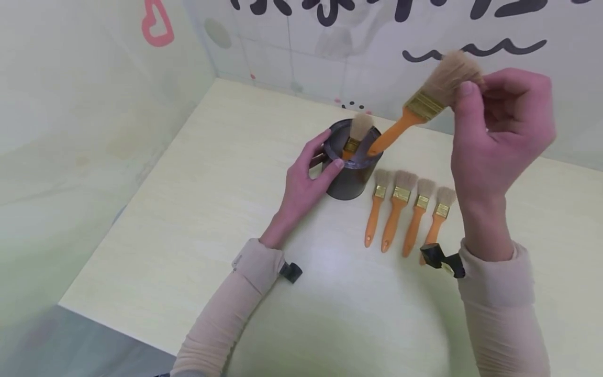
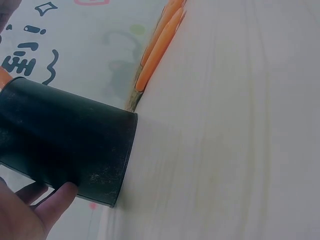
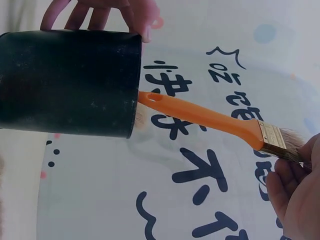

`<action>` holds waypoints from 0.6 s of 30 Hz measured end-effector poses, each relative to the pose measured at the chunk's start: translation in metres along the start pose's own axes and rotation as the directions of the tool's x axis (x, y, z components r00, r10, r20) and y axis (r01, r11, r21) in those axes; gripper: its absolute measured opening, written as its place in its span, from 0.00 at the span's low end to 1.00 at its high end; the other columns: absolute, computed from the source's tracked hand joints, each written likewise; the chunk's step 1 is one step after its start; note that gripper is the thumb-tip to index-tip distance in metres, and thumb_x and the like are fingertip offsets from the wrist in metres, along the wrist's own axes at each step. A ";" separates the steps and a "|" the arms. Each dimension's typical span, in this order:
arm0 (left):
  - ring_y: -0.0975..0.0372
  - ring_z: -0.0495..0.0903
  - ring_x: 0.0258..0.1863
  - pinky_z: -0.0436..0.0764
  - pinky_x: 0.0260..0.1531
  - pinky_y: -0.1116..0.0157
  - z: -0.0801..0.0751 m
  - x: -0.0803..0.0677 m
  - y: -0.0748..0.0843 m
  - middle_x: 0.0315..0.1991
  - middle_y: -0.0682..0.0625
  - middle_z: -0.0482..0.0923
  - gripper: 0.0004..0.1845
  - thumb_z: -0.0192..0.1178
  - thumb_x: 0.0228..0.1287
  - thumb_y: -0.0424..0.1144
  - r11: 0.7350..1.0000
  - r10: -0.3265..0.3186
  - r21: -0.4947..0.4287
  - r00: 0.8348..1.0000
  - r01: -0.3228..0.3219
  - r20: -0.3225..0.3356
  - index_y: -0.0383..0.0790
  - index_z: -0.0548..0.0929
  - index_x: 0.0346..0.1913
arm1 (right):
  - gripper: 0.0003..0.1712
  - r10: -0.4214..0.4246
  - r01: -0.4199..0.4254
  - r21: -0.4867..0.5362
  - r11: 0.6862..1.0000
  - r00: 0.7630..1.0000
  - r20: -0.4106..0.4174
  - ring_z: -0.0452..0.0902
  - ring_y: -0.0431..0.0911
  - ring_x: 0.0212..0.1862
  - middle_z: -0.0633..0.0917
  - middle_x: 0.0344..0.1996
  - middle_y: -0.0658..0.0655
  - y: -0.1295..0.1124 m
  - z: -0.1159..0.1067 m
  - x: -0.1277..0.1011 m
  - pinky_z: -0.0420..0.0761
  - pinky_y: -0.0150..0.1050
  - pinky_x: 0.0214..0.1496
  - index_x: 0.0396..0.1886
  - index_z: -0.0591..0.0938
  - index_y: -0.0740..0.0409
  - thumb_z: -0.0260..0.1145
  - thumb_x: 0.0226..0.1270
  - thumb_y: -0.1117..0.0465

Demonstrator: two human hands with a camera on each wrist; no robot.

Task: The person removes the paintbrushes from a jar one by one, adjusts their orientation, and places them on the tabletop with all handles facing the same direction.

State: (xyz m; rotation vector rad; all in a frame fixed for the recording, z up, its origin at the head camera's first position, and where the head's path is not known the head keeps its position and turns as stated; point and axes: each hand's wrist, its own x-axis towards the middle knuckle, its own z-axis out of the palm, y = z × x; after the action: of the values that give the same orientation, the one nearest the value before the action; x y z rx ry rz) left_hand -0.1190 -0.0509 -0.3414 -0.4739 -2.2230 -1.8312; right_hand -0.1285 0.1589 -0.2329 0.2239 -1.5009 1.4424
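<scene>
One brush in the pot, a second at its rim, four left on the table

We work on the pale table (image 1: 198, 220), where our left hand (image 1: 301, 183) steadies the dark pot (image 1: 350, 173), fingers curled around its wall. One brush (image 1: 355, 137) already stands inside it, bristles up. Our right hand (image 1: 499, 131) pinches the bristle end of a second brush (image 1: 414, 112), its orange handle tip just at the rim. We judge the job about a third done: four brushes (image 1: 407, 212) lie in a row just beside the pot.

black cup (image 1: 350, 175), orange brush (image 1: 414, 112) (tan bristles)
</scene>
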 end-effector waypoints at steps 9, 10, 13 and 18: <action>0.52 0.77 0.57 0.76 0.59 0.52 0.003 0.000 -0.013 0.65 0.44 0.72 0.29 0.60 0.65 0.38 0.999 0.034 0.024 0.999 -0.034 -0.002 0.38 0.69 0.68 | 0.03 0.064 -0.058 0.093 0.994 0.996 -0.068 0.77 0.48 0.21 0.79 0.21 0.60 -0.010 -0.015 0.003 0.76 0.28 0.23 0.25 0.79 0.73 0.66 0.51 0.77; 0.54 0.77 0.57 0.77 0.59 0.53 0.004 0.001 -0.019 0.65 0.46 0.72 0.30 0.60 0.65 0.40 0.999 0.043 0.032 0.999 -0.043 -0.004 0.41 0.69 0.69 | 0.03 0.063 -0.057 0.085 0.995 0.996 -0.067 0.77 0.48 0.21 0.79 0.21 0.59 -0.010 -0.016 0.004 0.75 0.28 0.23 0.25 0.79 0.73 0.66 0.51 0.77; 0.60 0.77 0.57 0.77 0.58 0.58 0.005 0.004 -0.036 0.65 0.52 0.72 0.30 0.61 0.65 0.44 0.997 0.059 0.053 0.998 -0.058 -0.009 0.49 0.68 0.70 | 0.02 0.061 -0.060 0.037 0.998 0.997 -0.042 0.77 0.46 0.21 0.78 0.21 0.58 -0.008 -0.020 0.004 0.75 0.27 0.23 0.26 0.80 0.71 0.66 0.52 0.77; 0.61 0.77 0.57 0.78 0.58 0.59 0.005 0.004 -0.044 0.65 0.54 0.72 0.30 0.61 0.65 0.45 0.996 0.066 0.056 0.998 -0.065 -0.015 0.52 0.68 0.70 | 0.04 0.108 -0.103 -0.085 0.991 0.993 0.046 0.77 0.43 0.21 0.79 0.25 0.56 -0.001 -0.029 0.004 0.79 0.28 0.23 0.29 0.81 0.63 0.64 0.57 0.75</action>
State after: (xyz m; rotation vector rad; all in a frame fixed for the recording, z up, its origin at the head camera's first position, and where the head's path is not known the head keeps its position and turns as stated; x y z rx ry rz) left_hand -0.1396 -0.0529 -0.3807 -0.5122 -2.2133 -1.7304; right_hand -0.1153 0.1846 -0.2358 0.1333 -1.6311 1.4639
